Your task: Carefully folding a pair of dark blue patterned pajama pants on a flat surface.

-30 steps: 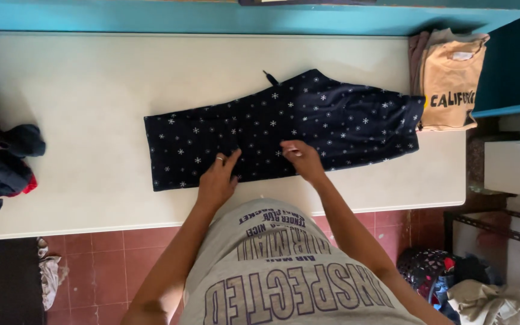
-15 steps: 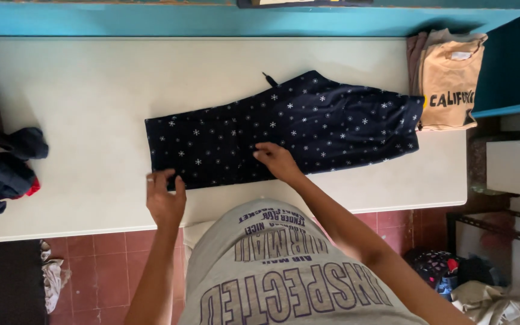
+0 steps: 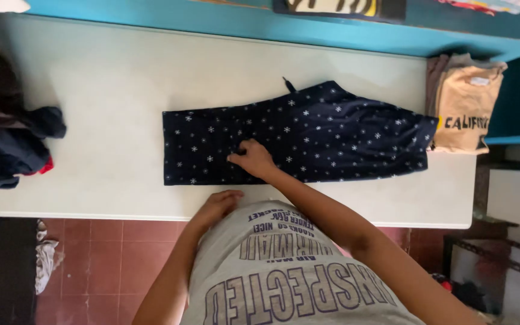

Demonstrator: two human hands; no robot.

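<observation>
A pair of dark navy trousers with small white stars lies flat, legs together, across the white table, its hem end at the left. My right hand rests on the cloth near the middle of its near edge, fingers bent and pressing down. My left hand sits at the table's near edge, just off the trousers, loosely curled and holding nothing.
A folded tan T-shirt on a small stack lies at the table's right end. A heap of dark clothes sits at the left end. A turquoise wall edge runs behind the table. A rag lies on the red floor tiles.
My left hand has drawn back from the trousers' left hem to the table's near edge. My right hand has slid left along the cloth.
</observation>
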